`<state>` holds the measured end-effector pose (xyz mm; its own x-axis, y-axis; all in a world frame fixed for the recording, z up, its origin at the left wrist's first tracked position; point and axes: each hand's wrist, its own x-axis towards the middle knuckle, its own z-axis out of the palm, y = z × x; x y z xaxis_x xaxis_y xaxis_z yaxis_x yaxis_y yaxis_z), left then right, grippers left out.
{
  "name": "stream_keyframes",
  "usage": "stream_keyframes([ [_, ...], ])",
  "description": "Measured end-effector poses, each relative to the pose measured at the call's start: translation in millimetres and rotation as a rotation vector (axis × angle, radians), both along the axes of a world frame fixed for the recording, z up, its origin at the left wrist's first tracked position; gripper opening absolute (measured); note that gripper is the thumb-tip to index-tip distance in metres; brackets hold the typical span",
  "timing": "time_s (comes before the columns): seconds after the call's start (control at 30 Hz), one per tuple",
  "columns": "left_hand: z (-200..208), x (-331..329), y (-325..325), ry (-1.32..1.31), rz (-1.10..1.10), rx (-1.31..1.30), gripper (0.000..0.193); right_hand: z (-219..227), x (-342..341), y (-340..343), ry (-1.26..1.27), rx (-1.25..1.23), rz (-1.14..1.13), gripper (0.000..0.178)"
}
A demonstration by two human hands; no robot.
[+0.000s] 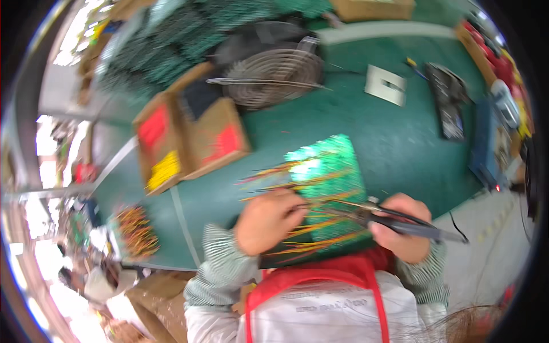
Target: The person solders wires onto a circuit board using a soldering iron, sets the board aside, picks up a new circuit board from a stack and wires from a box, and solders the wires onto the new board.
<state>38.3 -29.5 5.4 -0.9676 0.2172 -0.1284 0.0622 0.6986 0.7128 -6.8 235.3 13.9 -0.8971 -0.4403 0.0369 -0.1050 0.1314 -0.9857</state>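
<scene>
A green circuit board panel (334, 166) lies in front of me, with rows of thin yellow, red and black wires (309, 247) across it and out past its left edge. My left hand (267, 220) is at that edge, thumb and fingers pinched on what looks like a thin wire; the fingers hide most of it. My right hand (403, 228) is closed round a dark-handled soldering iron (420, 230). Its slim metal tip points left over the board, close to my left fingertips. Motion blur hides the exact contact.
Left of the board stands a divided cardboard box (186, 148) with red, yellow and black pieces. Behind lie a grey coil (271, 77) and stacked green panels (171, 51). A wire bundle (137, 231) is far left. At right are a white square plate (385, 86), a black pouch (447, 103) and a blue box (485, 143).
</scene>
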Motion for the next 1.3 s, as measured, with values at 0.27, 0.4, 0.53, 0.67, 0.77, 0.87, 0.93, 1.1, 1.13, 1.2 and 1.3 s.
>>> stream_keyframes([
  [0.27, -18, 3, 8, 0.029, -0.032, -0.003, 0.014, -17, 25, 27, -0.236, 0.022, -0.05, 0.016],
  [0.4, -14, 6, 7, 0.053, -0.002, -0.07, 0.015, -15, 22, 17, -0.22, 0.039, -0.052, 0.016],
  [0.53, -19, 5, 5, 0.082, -0.004, -0.089, 0.015, -15, 23, 14, -0.214, 0.081, -0.063, 0.017],
  [0.67, -21, 7, 9, 0.074, 0.035, -0.067, 0.016, -14, 21, 13, -0.218, 0.086, -0.054, 0.018],
  [0.77, -21, 4, 13, 0.021, -0.006, 0.011, 0.017, -4, 25, 15, -0.217, 0.119, -0.125, 0.017],
  [0.87, -20, 3, 17, 0.074, -0.031, -0.015, 0.016, -3, 33, 19, -0.229, 0.061, -0.177, 0.021],
  [0.93, -15, 3, 12, 0.03, -0.031, -0.038, 0.016, -9, 27, 12, -0.16, -0.005, -0.103, 0.018],
  [1.1, -5, 2, -2, -0.027, -0.013, -0.023, 0.016, 0, 10, -5, 0.042, 0.048, 0.033, 0.017],
  [1.13, -6, -1, -1, -0.038, 0.006, -0.003, 0.016, -4, 8, -4, 0.026, 0.017, 0.039, 0.017],
  [1.2, -8, -6, 2, -0.057, -0.006, 0.043, 0.015, -6, 7, 1, 0.016, 0.035, 0.02, 0.017],
  [1.3, -6, -10, 5, -0.084, 0.02, 0.082, 0.015, -5, 8, 2, 0.014, 0.024, 0.03, 0.017],
])
